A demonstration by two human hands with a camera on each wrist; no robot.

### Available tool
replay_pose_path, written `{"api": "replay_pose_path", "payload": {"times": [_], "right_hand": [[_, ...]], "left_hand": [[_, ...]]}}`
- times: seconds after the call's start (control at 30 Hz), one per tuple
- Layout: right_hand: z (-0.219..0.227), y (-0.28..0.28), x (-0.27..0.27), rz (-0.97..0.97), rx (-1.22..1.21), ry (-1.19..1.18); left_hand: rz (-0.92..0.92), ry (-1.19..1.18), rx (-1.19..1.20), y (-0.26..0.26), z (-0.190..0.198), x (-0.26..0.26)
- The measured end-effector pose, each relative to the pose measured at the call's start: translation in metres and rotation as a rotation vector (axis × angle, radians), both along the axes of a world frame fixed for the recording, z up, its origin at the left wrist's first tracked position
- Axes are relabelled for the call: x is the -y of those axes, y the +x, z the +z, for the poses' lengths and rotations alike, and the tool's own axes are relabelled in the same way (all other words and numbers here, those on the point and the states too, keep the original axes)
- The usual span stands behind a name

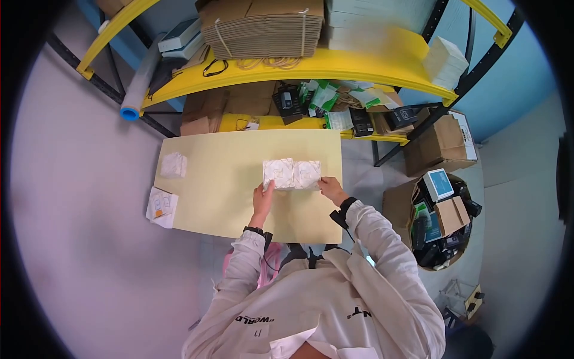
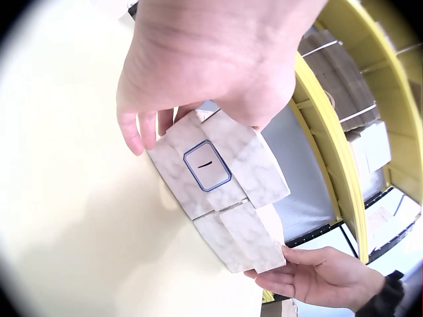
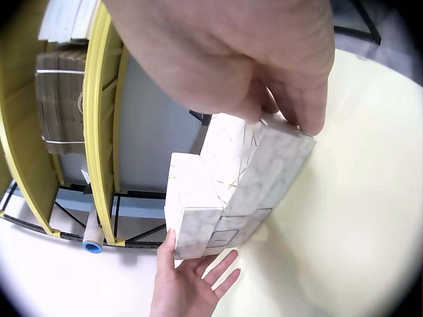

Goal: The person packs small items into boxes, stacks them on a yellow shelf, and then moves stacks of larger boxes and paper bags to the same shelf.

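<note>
Two white marble-patterned boxes lie side by side over the table (image 1: 221,203), a left box (image 1: 278,174) and a right box (image 1: 307,175). My left hand (image 1: 262,202) grips the left box, thumb on its top face. My right hand (image 1: 333,190) pinches the outer end of the right box. In the left wrist view, a blue-framed label (image 2: 207,166) with a short dark stroke shows on the side of the left box, and the right hand (image 2: 324,277) holds the far end. In the right wrist view, the left hand's (image 3: 187,287) fingers reach under the boxes.
At the table's left end are a white wrapped bundle (image 1: 174,165) and a white carton (image 1: 161,207). Behind stands a yellow shelf (image 1: 251,69) with stacked cardboard (image 1: 263,36). A full carton (image 1: 397,206) of small boxes stands on the floor at the right.
</note>
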State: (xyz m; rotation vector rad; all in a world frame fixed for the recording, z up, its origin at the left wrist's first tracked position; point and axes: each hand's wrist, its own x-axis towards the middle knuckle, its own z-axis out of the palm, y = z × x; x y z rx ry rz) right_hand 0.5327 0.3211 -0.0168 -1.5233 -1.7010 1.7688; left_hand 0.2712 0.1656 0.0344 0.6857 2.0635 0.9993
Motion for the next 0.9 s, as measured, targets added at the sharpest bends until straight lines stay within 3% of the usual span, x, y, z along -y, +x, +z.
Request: {"api": "replay_pose_path", "payload": {"times": [0.13,0.23,0.33,0.47,0.53,0.57,0.63,0.77,0.83,0.9], "right_hand": [[-0.005,0.030,-0.010,-0.031,0.025,0.018],[-0.014,0.049,-0.023,0.007,-0.002,0.028],[-0.012,0.058,-0.025,-0.059,-0.060,0.069],[-0.006,0.062,-0.033,0.063,-0.004,0.085],[0.014,0.059,-0.026,0.065,0.154,0.349],[0.016,0.055,-0.022,0.072,0.151,0.350],[0.019,0.045,-0.014,-0.164,0.166,0.859],[0.066,0.029,-0.011,-0.027,0.061,0.622],[0.065,0.015,-0.002,0.079,-0.180,0.455],[0.057,-0.002,0.012,0.069,-0.212,0.459]], "left_hand": [[-0.003,0.011,-0.007,0.036,0.007,-0.010],[0.017,0.086,-0.095,0.048,-0.019,-0.018],[-0.004,0.135,-0.001,0.055,-0.026,-0.024],[0.046,0.099,0.025,0.064,-0.011,-0.029],[0.055,0.119,0.016,0.065,-0.007,-0.027],[0.032,0.112,-0.017,0.064,-0.006,-0.028],[0.012,0.107,-0.055,0.063,-0.005,-0.028],[-0.015,0.108,-0.084,0.064,0.006,-0.036],[-0.046,0.131,-0.074,0.061,0.001,-0.033],[-0.051,0.228,-0.467,0.058,-0.017,-0.036]]}}
